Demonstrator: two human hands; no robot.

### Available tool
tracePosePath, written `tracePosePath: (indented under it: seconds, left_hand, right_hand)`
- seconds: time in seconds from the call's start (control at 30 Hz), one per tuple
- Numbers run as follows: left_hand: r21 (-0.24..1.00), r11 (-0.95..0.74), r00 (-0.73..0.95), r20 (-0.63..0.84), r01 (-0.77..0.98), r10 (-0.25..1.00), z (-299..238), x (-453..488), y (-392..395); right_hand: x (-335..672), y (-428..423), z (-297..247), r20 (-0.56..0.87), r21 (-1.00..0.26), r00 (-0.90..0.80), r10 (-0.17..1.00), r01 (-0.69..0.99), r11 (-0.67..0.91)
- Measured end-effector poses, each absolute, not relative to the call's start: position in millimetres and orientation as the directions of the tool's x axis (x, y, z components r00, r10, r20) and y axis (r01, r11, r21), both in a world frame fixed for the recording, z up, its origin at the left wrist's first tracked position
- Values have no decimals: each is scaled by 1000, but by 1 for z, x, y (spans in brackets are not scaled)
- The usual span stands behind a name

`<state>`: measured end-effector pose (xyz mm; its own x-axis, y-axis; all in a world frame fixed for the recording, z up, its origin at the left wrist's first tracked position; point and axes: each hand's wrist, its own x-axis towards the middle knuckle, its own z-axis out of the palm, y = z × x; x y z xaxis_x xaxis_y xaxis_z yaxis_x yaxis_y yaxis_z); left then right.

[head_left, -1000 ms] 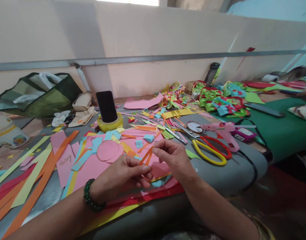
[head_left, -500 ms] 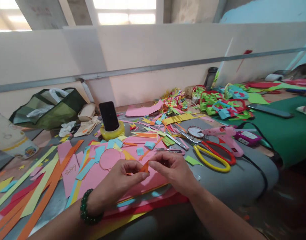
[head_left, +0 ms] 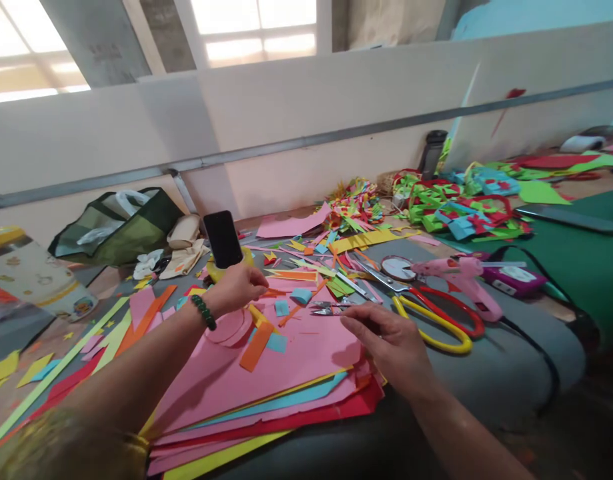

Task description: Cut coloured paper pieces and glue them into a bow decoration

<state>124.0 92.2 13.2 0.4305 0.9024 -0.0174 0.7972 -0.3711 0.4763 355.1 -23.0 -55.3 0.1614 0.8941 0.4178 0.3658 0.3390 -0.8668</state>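
Observation:
My left hand (head_left: 239, 287), with a green bead bracelet on its wrist, reaches forward over the table, just in front of a black phone (head_left: 223, 239). Its fingers are closed, pinching the end of a thin orange paper strip (head_left: 275, 292). My right hand (head_left: 386, 340) lies low over a stack of pink paper sheets (head_left: 296, 360), fingers stretched left and apart, nothing in them. Small metal snips (head_left: 329, 308) lie just beyond its fingertips. A short orange paper piece (head_left: 253, 347) rests on the pink sheets between my hands.
The phone stands in a yellow tape roll (head_left: 246, 257). Yellow- and red-handled scissors (head_left: 436, 323) and a pink glue gun (head_left: 461, 273) lie to the right. Coloured paper scraps cover the back; long strips lie at left. A green bag (head_left: 116, 227) and a green mat (head_left: 576, 260) flank them.
My hands, which held a folded orange strip together, have parted. The left hand has gone forward toward the phone; the right has dropped onto the pink sheets. The view tilted up.

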Motion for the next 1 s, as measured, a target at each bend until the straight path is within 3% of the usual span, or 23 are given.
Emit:
tracePosePath:
  seconds: [0.27,0.57,0.87,1.0]
  left_hand:
    - [258,-378,384,30,889,923,17,121,101]
    - [80,-429,430,-7,900,903,-5,130,61]
    - [53,-505,503,41,861,863,-10,130,41]
    - [74,-544,543,35,836,839,-17,131,22]
  right_hand:
    - [363,-23,-62,314,-904,142,939,346,250]
    - [359,-24,-63,347,-874,121,930,402,274]
    - [359,-25,-61,355,-871,125,926,404,279]
    - [356,-29,-56,408,-796,0,913,489,356]
